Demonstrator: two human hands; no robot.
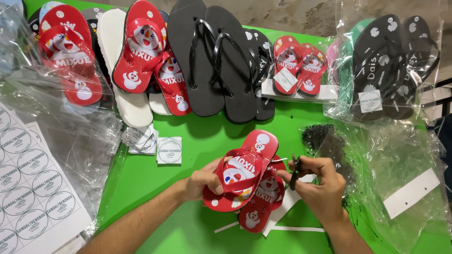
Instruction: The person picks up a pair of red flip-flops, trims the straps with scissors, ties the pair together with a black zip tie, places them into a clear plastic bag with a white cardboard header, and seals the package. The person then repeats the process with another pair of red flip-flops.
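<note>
Red flip-flop pair (249,181): lies near the front edge of the green table (197,141), roughly mid-width. Top sandal (242,169) is tilted, long axis running from lower left (heel, toward the front edge) to upper right (toe, toward the back edge). Second sandal (262,200) sits under it, partly covered, axis close to the same line. White card strip (287,207) shows beneath the pair.

Left hand (202,183): at the heel-side edge of the top sandal, thumb over the printed face, fingers curled under the sole. Fingers clamped on the sandal, touching it.

Right hand (320,188): just to the right of the pair, at its toe-side edge. Fingers closed around a small dark tool (294,173), held upright between thumb and forefinger; its kind cannot be told. Tool tip is just beside the strap area of the sandals, the pair lying to the left of the fingers. Contact between tool and sandal cannot be confirmed.

Both hands flank the pair across its long axis; the left is on it, the right is next to it.

Outward: small stack of white square labels (168,150) left of the pair, apart from it. Sheet of round stickers (28,188) at the left edge. Clear plastic bags (400,164) toward the right edge. Row of sandals along the back edge: red printed ones (141,47), black ones (212,61), bagged black flowered ones (391,61).
</note>
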